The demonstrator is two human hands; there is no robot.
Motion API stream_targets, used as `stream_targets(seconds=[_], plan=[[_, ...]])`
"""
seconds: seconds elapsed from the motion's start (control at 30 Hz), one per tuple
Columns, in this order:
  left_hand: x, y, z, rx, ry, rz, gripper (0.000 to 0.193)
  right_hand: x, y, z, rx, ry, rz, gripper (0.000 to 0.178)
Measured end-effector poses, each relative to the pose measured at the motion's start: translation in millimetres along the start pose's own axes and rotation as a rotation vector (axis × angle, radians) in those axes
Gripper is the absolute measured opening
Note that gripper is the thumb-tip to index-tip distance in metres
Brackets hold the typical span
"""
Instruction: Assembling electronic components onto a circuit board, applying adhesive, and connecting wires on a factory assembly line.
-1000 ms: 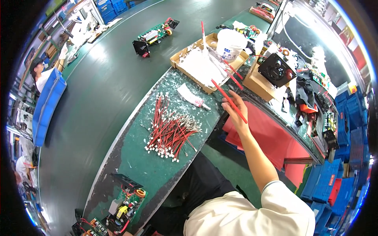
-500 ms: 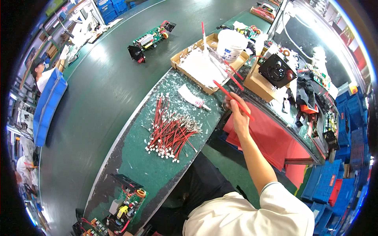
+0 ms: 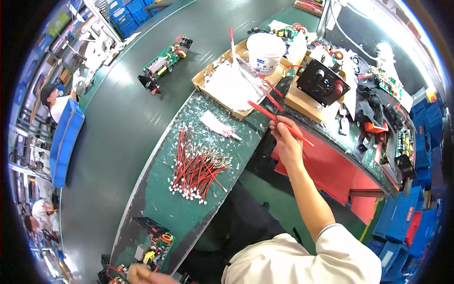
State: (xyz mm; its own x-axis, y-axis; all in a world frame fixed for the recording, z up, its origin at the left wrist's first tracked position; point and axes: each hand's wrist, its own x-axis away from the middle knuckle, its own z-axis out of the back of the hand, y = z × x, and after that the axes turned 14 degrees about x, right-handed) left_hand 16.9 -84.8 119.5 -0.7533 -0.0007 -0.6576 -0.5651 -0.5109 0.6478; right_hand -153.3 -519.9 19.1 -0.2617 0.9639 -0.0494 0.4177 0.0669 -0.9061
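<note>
My right hand [image 3: 286,138] is closed around a slim red stick [image 3: 260,110], which slants across my fingers toward the cardboard tray [image 3: 218,105]. White paste fills much of that tray, and other red-ended sticks rest in it beside a white bucket [image 3: 266,49]. At the lower edge, my left hand [image 3: 147,274] is smeared by motion beside a green circuit board assembly [image 3: 156,248] with a black end plate; its fingers cannot be made out. Between the hands lie a white tube [image 3: 218,126] and a pile of red wires with white connectors [image 3: 197,173].
Beyond the bench runs a dark green conveyor [image 3: 113,146] carrying another circuit board assembly [image 3: 163,64]. On the right, a black fan panel [image 3: 323,83] sits on a cardboard box [image 3: 305,100]. Red sheets [image 3: 326,168] lie under the bench. A co-worker [image 3: 54,99] is at far left.
My left hand has come into view at the lower edge by the circuit board. The right hand keeps the red stick, with little movement. The whole view has shifted slightly.
</note>
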Motion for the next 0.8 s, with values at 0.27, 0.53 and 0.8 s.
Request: stream_targets(seconds=[0.27,0.53,0.8], plan=[[46.8,68.5,-108.5,0.518,-0.573,0.107,0.012,-1.0,-6.6,19.9,-0.038,0.015,-0.036,0.026],[98.1,87.8,-128.1,0.744,-0.853,0.313,0.016,-6.6,-6.1,28.1,0.045,0.057,-0.035,0.027],[99.1,98.6,-146.0,0.742,-0.882,0.272,0.015,-3.2,-9.5,18.5,0.191,0.062,0.005,0.028]])
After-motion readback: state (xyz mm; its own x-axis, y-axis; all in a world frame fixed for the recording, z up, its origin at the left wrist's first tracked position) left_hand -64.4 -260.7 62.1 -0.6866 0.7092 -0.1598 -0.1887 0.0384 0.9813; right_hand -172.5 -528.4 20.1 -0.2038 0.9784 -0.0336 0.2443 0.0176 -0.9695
